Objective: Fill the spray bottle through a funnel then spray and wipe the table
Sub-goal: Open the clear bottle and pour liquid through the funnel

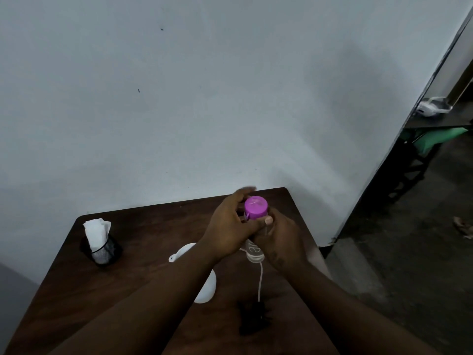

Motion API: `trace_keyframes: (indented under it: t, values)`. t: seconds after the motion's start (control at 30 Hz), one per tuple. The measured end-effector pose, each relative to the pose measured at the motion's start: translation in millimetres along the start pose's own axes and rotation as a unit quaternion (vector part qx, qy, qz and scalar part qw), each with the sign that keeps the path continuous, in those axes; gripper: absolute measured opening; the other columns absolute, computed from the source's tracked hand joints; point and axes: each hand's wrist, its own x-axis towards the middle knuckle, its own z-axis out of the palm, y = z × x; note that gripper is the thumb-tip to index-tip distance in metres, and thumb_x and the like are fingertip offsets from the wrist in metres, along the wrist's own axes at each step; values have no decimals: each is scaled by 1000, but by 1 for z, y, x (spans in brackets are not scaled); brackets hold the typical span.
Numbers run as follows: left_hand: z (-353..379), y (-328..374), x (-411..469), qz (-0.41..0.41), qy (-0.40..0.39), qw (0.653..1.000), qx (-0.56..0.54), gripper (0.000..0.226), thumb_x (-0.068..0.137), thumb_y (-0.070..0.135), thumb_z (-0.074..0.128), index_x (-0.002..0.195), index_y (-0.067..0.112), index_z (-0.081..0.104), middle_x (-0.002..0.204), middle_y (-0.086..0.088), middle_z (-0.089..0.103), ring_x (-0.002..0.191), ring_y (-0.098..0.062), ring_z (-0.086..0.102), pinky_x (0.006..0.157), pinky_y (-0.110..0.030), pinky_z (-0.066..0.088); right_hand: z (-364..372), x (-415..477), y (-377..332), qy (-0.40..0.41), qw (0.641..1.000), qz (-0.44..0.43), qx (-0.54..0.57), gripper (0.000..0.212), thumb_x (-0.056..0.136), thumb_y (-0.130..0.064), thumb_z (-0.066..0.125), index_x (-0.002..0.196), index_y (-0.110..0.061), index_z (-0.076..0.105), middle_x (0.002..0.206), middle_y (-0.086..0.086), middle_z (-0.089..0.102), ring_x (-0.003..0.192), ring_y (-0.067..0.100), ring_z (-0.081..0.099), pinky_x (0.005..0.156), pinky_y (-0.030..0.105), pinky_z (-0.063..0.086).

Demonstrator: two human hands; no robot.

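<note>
You have a clear bottle (254,249) held upright over the far right part of the bench (143,252), with both hands on it. Your right hand (279,239) is wrapped around its body, fingers closed on it, and your left hand (230,226) is curled over the purple cap (256,207), thumb and fingers pinching its sides. Judging by that grip, you are at the uncapping step, getting the liquid ready to pour; the filling itself does not look started. The white funnel (202,278) lies on the bench under your left forearm, not seated in anything. Nearer you lies a thin white tube (260,283) running down to a dark part (253,319), which looks like the sprayer head taken off, though it is too dim to be sure. I cannot make out the spray bottle's own body anywhere in view. A mesh cup (103,249) with a white tissue (96,230) stands well apart at the far left, ready for wiping. Next you will likely need to twist the cap free while your right hand keeps the bottle steady and upright, then set the funnel in the spray bottle's neck before tipping anything.
</note>
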Motion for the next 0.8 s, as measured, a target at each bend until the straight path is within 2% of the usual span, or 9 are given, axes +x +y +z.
trace_keyframes:
  t: [0.07, 0.17, 0.23, 0.33, 0.47, 0.6, 0.67, 0.7, 0.8]
  values:
    - [0, 3, -1, 19, 20, 1000, 14, 45, 73, 35, 86, 112, 28, 63, 106, 10, 70, 99, -6, 67, 89, -37, 57, 1, 0, -2, -4, 1000, 0, -2, 38, 77, -36, 79, 109, -22, 64, 91, -16, 64, 80, -5, 58, 75, 12, 47]
    - [0, 6, -3, 4, 60, 998, 16, 52, 65, 42, 90, 100, 26, 54, 96, 8, 70, 87, -9, 68, 76, -34, 60, 0, 0, -6, -9, 1000, 6, 5, 42, 73, -38, 79, 110, -26, 64, 94, -13, 68, 82, -3, 60, 73, 13, 47]
    - [-1, 7, -4, -11, 35, 999, 13, 68, 61, 48, 91, 112, 31, 49, 104, 10, 68, 95, -8, 67, 81, -34, 60, -1, -2, -6, -4, 1000, 1, 15, 39, 73, -45, 71, 107, -28, 64, 90, -14, 67, 81, -4, 60, 71, 14, 47]
    - [-10, 8, -4, -13, -56, 998, -2, 82, 71, 40, 87, 138, 40, 40, 124, 15, 61, 113, -3, 62, 96, -30, 54, 0, -4, -1, -8, 1000, -1, 20, 29, 80, -42, 73, 104, -30, 63, 89, -15, 67, 83, -1, 63, 72, 20, 52]
    - [-20, 10, -5, -2, -114, 993, -29, 51, 83, 22, 79, 129, 27, 56, 123, 10, 65, 115, -7, 62, 101, -40, 53, -2, -5, 2, -8, 1000, 3, 15, 31, 78, -39, 80, 104, -30, 64, 89, -14, 69, 85, -4, 64, 73, 14, 50]
    - [-16, 10, -4, 7, -62, 998, -3, 46, 78, 27, 84, 115, 23, 56, 112, 9, 69, 104, -7, 67, 91, -40, 58, -2, -4, 1, -8, 1000, 2, 15, 35, 78, -36, 80, 107, -26, 66, 92, -10, 71, 85, 0, 64, 72, 16, 50]
    - [-13, 8, -2, 6, -30, 999, 18, 55, 72, 34, 87, 113, 26, 51, 109, 10, 69, 100, -6, 68, 85, -42, 59, -1, -4, 0, -8, 1000, 5, 6, 34, 78, -35, 79, 107, -24, 65, 92, -9, 70, 83, 1, 63, 71, 17, 49]
    - [-13, 7, -1, 7, -39, 999, 25, 64, 71, 36, 88, 120, 30, 48, 112, 12, 67, 103, -5, 67, 87, -40, 58, -1, -5, 0, -9, 1000, 6, 1, 33, 79, -35, 78, 106, -24, 65, 91, -9, 69, 82, 0, 63, 69, 16, 48]
    - [-16, 6, -1, 16, -122, 992, 21, 88, 79, 31, 83, 149, 38, 30, 127, 16, 59, 116, -3, 61, 99, -29, 53, -2, -5, 3, -12, 1000, 17, 7, 30, 79, -37, 78, 104, -27, 65, 89, -12, 69, 81, -4, 62, 69, 14, 48]
